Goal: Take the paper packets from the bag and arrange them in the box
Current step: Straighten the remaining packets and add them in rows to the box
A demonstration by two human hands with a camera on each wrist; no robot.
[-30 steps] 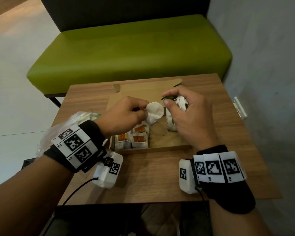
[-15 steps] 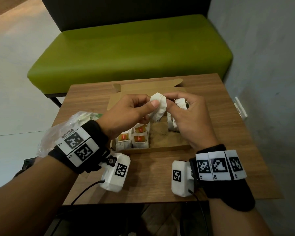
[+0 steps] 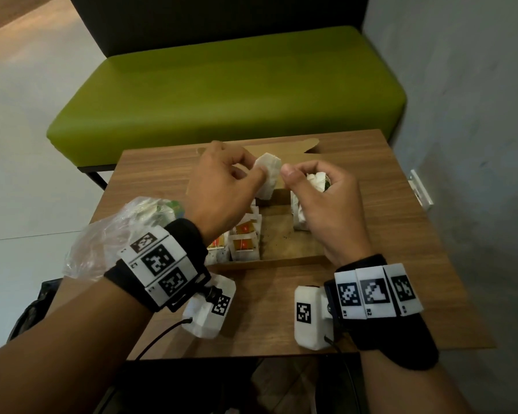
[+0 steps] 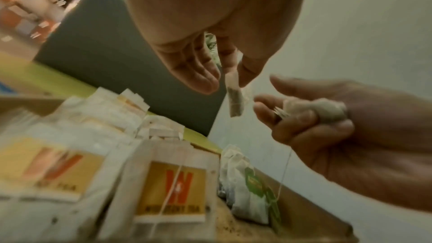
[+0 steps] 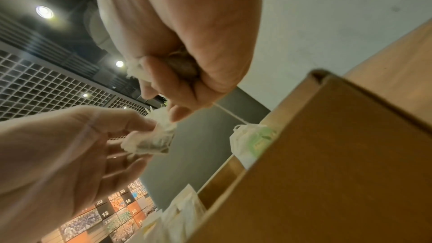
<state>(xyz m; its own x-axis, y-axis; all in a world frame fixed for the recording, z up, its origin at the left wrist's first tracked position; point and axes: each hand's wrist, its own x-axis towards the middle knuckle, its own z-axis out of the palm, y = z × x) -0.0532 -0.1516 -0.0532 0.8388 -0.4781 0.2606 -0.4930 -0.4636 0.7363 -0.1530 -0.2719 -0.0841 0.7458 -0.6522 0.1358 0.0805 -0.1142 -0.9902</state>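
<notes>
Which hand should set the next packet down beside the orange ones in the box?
Left, probably. The left hand pinches one white packet above the orange-labelled row on the box's left side; the right hand clutches a bunched packet farther right.

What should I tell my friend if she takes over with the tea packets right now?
Left hand pinches a white tea bag above the cardboard box. Right hand holds a crumpled tea bag in a closed grip.
Done: several orange-label tea packets stand at the box's left; a green-tagged tea bag sits at its right.
Left: box both held bags, then see what remains in the plastic bag.
</notes>
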